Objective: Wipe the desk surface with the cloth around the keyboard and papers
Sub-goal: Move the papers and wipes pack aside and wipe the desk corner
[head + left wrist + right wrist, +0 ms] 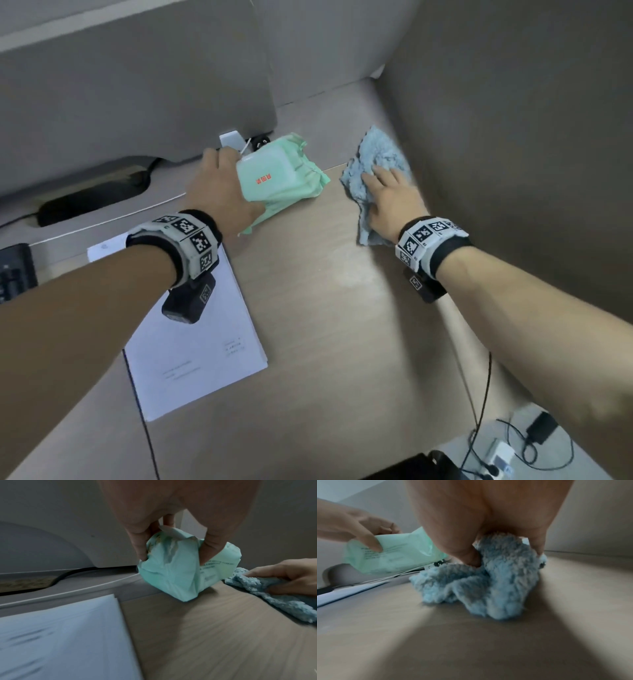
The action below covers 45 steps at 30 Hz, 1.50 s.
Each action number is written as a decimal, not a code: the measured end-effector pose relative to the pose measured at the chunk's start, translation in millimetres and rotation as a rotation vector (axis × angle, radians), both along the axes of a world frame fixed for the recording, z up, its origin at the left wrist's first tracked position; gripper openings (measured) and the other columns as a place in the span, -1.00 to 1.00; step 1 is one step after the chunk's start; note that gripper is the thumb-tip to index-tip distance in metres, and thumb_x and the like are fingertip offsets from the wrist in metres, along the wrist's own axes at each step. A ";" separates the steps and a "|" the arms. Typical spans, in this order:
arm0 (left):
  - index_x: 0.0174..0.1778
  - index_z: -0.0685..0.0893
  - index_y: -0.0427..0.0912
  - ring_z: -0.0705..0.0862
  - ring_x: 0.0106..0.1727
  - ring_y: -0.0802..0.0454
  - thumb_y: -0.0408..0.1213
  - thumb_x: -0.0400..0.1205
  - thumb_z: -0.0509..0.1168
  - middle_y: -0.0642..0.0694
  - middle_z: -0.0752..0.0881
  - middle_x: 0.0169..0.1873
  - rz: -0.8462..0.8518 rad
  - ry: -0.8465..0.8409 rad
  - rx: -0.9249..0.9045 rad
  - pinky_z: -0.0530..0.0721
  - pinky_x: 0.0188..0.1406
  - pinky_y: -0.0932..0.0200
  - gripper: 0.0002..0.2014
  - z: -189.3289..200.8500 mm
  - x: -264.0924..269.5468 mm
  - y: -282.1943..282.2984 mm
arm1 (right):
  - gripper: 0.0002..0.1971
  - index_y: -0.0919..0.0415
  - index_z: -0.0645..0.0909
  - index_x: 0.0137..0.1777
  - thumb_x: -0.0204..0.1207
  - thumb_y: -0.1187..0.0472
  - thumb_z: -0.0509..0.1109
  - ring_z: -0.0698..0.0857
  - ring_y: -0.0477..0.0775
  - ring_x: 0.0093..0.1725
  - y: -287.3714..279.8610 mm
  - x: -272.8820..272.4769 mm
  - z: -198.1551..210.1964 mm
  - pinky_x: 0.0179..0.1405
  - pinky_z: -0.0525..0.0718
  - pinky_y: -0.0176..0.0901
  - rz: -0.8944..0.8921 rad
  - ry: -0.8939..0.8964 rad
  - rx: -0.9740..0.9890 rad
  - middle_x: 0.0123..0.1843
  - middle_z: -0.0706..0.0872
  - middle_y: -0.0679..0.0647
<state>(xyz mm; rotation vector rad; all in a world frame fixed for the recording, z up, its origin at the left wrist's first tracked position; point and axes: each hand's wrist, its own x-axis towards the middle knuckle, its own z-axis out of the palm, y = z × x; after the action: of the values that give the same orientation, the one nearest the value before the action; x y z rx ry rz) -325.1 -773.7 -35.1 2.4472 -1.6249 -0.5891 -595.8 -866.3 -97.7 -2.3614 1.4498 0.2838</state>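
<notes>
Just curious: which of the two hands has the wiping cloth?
The right hand, holding the fluffy blue cloth on the desk; the left hand grips a green packet.

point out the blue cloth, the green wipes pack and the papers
blue cloth [380, 154]: head view, on the fluffy fold beyond the fingertips
green wipes pack [274, 164]: head view, on its pale top flap
papers [212, 335]: head view, on the bare middle of the top sheet

Bunched fluffy blue cloth [376, 156] lies on the wood-grain desk [325, 301].
</notes>
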 end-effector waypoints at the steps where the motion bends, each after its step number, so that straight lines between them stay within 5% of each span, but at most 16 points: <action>1: 0.34 0.41 -0.25 0.51 0.18 -0.24 -0.17 0.31 0.54 -0.25 0.44 0.25 -0.006 0.011 -0.004 0.49 0.10 0.00 -0.29 -2.4 -6.1 -7.9 | -0.32 0.10 0.34 0.59 0.44 0.18 0.39 0.27 0.28 0.57 -1.1 -3.8 3.6 0.40 0.46 0.27 -0.018 0.027 -0.005 0.61 0.33 0.12; 6: 0.31 0.40 -0.21 0.48 0.27 -0.24 -0.14 0.32 0.48 -0.22 0.42 0.26 -0.058 0.041 -0.022 0.54 0.20 -0.08 -0.33 -13.3 -46.8 -52.9 | -0.44 0.10 0.40 0.49 0.51 0.01 0.37 0.40 0.30 0.42 -0.2 -19.4 14.2 0.25 0.56 0.17 -0.186 0.076 0.056 0.42 0.38 0.20; 17: 0.40 0.41 -0.21 0.50 0.28 -0.21 -0.25 0.37 0.44 -0.22 0.45 0.28 -0.158 0.117 -0.112 0.54 0.24 -0.05 -0.35 -32.8 -86.0 -139.5 | -0.26 0.04 0.32 0.58 0.48 -0.30 0.36 0.44 0.26 0.44 -1.2 -32.3 14.2 0.30 0.57 0.13 -0.231 0.006 0.145 0.50 0.33 0.17; 23: 0.61 0.26 -0.16 0.39 0.47 -0.26 -0.21 0.46 0.43 -0.23 0.41 0.44 -0.174 0.093 -0.077 0.40 0.45 -0.05 -0.21 -31.8 -85.4 -136.0 | -0.40 0.08 0.38 0.49 0.49 -0.11 0.34 0.45 0.29 0.39 4.6 -27.5 18.3 0.27 0.57 0.11 -0.233 -0.015 0.156 0.42 0.35 0.17; 27: 0.66 0.17 -0.20 0.30 0.58 -0.26 -0.16 0.47 0.47 -0.25 0.32 0.57 -0.113 0.110 -0.077 0.32 0.57 -0.08 -0.12 -21.1 -74.1 -109.3 | -0.43 0.02 0.33 0.50 0.52 -0.05 0.36 0.54 0.32 0.28 8.9 -19.1 21.6 0.11 0.63 0.10 -0.208 -0.026 0.132 0.36 0.39 0.22; 32: 0.34 0.55 -0.15 0.64 0.21 -0.24 -0.08 0.53 0.33 -0.22 0.68 0.20 -0.008 0.061 0.022 0.61 0.20 -0.06 -0.54 -18.8 -24.8 -39.2 | -0.51 -0.10 0.33 0.55 0.62 0.02 0.26 0.65 0.41 0.13 16.3 -1.2 21.1 0.09 0.66 0.12 -0.197 0.032 0.144 0.40 0.36 0.28; 35: 0.14 0.63 -0.11 0.67 0.10 -0.27 -0.02 0.53 0.31 -0.22 0.73 0.08 0.085 -0.011 0.158 0.65 0.10 -0.05 -0.67 -25.2 22.8 25.4 | -0.56 -0.07 0.39 0.51 0.63 0.10 0.23 0.66 0.42 0.07 53.9 31.5 18.8 0.03 0.68 0.12 -0.152 0.065 0.135 0.46 0.30 0.31; 40: 0.22 0.55 -0.23 0.61 0.21 -0.37 0.05 0.58 0.32 -0.32 0.65 0.19 0.205 -0.138 0.324 0.62 0.17 -0.19 -0.54 -39.0 86.3 116.6 | -0.47 -0.05 0.36 0.50 0.53 0.20 0.33 0.52 0.41 0.25 150.3 75.4 12.4 0.08 0.66 0.22 0.226 0.032 0.182 0.45 0.30 0.29; 42: 0.22 0.51 -0.24 0.62 0.16 -0.35 0.08 0.55 0.33 -0.32 0.64 0.16 0.248 -0.135 0.387 0.64 0.13 -0.19 -0.50 -40.4 102.3 146.0 | -0.44 -0.13 0.33 0.53 0.54 0.14 0.34 0.51 0.40 0.30 158.9 66.3 9.5 0.16 0.64 0.24 0.167 0.019 0.170 0.47 0.30 0.25; 45: 0.19 0.48 -0.26 0.63 0.10 -0.33 0.08 0.52 0.36 -0.31 0.64 0.11 0.281 -0.100 0.389 0.66 0.03 -0.15 -0.48 -41.4 114.1 179.4 | -0.49 -0.13 0.34 0.53 0.59 0.14 0.29 0.58 0.43 0.25 145.0 51.9 15.5 0.20 0.64 0.21 -0.148 0.055 0.141 0.52 0.26 0.28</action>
<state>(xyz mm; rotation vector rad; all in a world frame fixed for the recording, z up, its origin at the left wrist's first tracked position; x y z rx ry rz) -211.0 -594.3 -76.4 2.9569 -1.2541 -0.8115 -543.9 -721.3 -82.2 -2.1384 1.5661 0.4011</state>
